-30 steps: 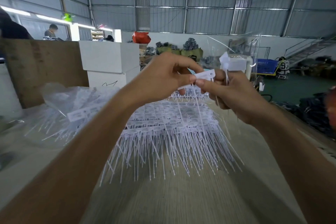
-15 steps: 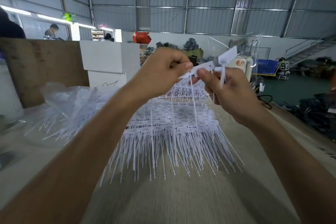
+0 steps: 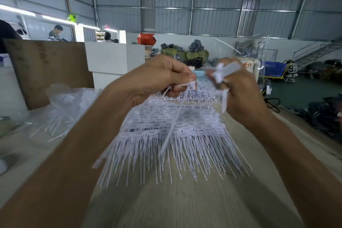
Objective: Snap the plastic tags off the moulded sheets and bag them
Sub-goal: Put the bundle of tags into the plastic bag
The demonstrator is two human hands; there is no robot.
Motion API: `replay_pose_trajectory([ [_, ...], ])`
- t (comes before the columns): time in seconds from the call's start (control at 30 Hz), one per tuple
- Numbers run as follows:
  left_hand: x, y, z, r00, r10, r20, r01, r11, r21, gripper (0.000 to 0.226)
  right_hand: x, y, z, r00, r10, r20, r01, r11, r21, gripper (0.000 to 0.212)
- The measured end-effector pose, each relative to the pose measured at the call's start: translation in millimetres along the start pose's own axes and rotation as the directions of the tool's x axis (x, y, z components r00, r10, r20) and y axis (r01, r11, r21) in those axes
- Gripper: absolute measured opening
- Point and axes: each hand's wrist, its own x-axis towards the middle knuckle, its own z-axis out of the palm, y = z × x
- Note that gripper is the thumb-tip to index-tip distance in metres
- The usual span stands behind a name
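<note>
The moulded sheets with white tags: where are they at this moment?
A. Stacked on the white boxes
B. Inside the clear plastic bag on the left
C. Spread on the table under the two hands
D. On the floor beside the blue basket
C: the moulded sheets lie spread on the table, below the left hand and the right hand.

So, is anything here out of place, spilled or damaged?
Nothing clearly stands out. The left hand grips one tag whose thin tail hangs down, and the right hand holds a few tags. The moulded sheets lie stacked on the table. Both hands are blurred.
</note>
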Motion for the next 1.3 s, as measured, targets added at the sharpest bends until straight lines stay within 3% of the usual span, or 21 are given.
replay_pose_trajectory([
  [0.07, -4, 2, -4, 0.999, 0.008, 0.033, -0.009, 1.0, 0.019, 0.018, -1, 8, -6, 0.946, 0.296, -0.134, -0.254, 0.931, 0.262, 0.033],
  [0.13, -5, 4, -9, 0.996, 0.048, -0.069, -0.044, 0.997, 0.06, 0.016, -3, 23, -15, 0.882, 0.436, -0.178, -0.34, 0.852, 0.399, 0.042],
  [0.2, -4, 5, -10, 0.982, 0.113, -0.151, -0.093, 0.986, 0.136, 0.019, -7, 30, -19, 0.881, 0.455, -0.126, -0.349, 0.807, 0.476, 0.036],
  [0.27, -2, 4, -5, 0.975, 0.155, -0.16, -0.125, 0.975, 0.184, 0.022, -8, 33, -13, 0.894, 0.443, -0.063, -0.377, 0.821, 0.428, 0.021],
  [0.37, 0, 4, -1, 0.961, 0.179, -0.21, -0.13, 0.965, 0.227, 0.023, -6, 33, -4, 0.868, 0.486, -0.1, -0.434, 0.842, 0.32, 0.032],
  [0.43, 0, 4, -1, 0.958, 0.179, -0.226, -0.127, 0.966, 0.225, 0.023, -4, 28, -4, 0.856, 0.507, -0.105, -0.43, 0.809, 0.4, 0.022],
  [0.5, 0, 4, 0, 0.959, 0.183, -0.216, -0.135, 0.966, 0.219, 0.025, -2, 20, -2, 0.842, 0.538, 0.039, -0.459, 0.677, 0.575, 0.023],
  [0.57, 1, 4, 4, 0.961, 0.211, -0.181, -0.167, 0.958, 0.232, 0.025, -1, 9, -1, 0.849, 0.457, 0.267, -0.505, 0.547, 0.668, 0.035],
  [0.63, 1, 4, 8, 0.958, 0.254, -0.131, -0.22, 0.948, 0.23, 0.025, 0, -5, -1, 0.874, 0.308, 0.376, -0.486, 0.585, 0.649, 0.032],
  [0.7, 1, 5, 12, 0.949, 0.294, -0.115, -0.264, 0.939, 0.221, 0.026, 1, -14, 0, 0.915, 0.196, 0.353, -0.379, 0.716, 0.586, 0.02],
  [0.77, 3, 5, 15, 0.931, 0.327, -0.159, -0.282, 0.925, 0.255, 0.022, 2, -17, -2, 0.938, 0.175, 0.299, -0.322, 0.761, 0.564, 0.021],
  [0.9, 10, 0, 23, 0.884, 0.381, -0.271, -0.195, 0.827, 0.527, 0.014, 2, -13, -6, 0.935, 0.236, 0.263, -0.353, 0.674, 0.65, 0.015],
  [1.07, 15, -6, 27, 0.898, 0.296, -0.326, -0.112, 0.87, 0.48, 0.018, 0, 0, 1, 0.888, 0.35, 0.298, -0.45, 0.534, 0.715, 0.02],
  [1.17, 18, -8, 29, 0.873, 0.333, -0.356, -0.073, 0.811, 0.58, 0.027, -1, 2, 1, 0.881, 0.326, 0.344, -0.471, 0.526, 0.708, 0.029],
  [1.3, 18, -10, 27, 0.864, 0.332, -0.379, -0.037, 0.792, 0.61, 0.035, -1, -1, -1, 0.886, 0.26, 0.383, -0.459, 0.594, 0.66, 0.02],
])
